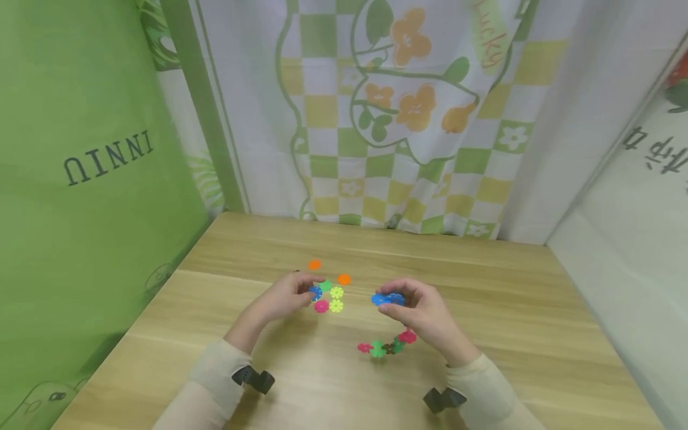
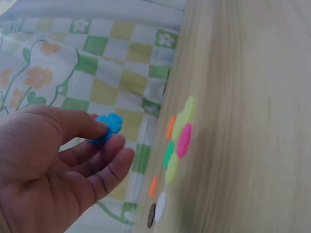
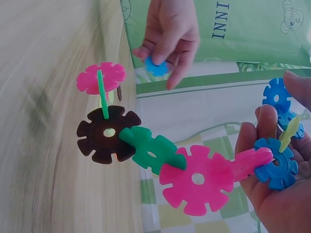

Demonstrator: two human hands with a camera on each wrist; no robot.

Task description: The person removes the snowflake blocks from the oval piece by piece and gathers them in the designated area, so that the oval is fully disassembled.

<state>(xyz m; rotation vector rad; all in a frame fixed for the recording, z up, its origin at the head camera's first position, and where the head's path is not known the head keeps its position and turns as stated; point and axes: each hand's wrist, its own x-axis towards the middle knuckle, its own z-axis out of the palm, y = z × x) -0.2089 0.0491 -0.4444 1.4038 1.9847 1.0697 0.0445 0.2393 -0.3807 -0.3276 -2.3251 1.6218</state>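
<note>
My left hand [image 1: 283, 295] pinches a blue snowflake disc [image 2: 113, 123] between thumb and forefinger, raised over the table. Opposite it, my right hand [image 1: 424, 310] grips the blue end of a chain of interlocked snowflake discs. In the right wrist view the chain runs from blue discs [image 3: 276, 167] with a yellow disc [image 3: 290, 132] slotted in, through pink discs [image 3: 214, 187], a green disc [image 3: 154, 149] and a brown disc [image 3: 92, 138]. Past the brown one, an edge-on green disc [image 3: 102, 94] leads to a pink disc [image 3: 92, 80] at the hanging end.
Loose discs lie on the wooden table [image 1: 322, 382] by my left hand: yellow [image 1: 336, 306], pink [image 1: 321, 306], green [image 1: 325, 285] and orange [image 1: 344, 279]. A white disc [image 2: 161, 207] and a brown disc [image 2: 151, 215] lie nearby. Patterned curtains [image 1: 376, 197] hang behind the far edge.
</note>
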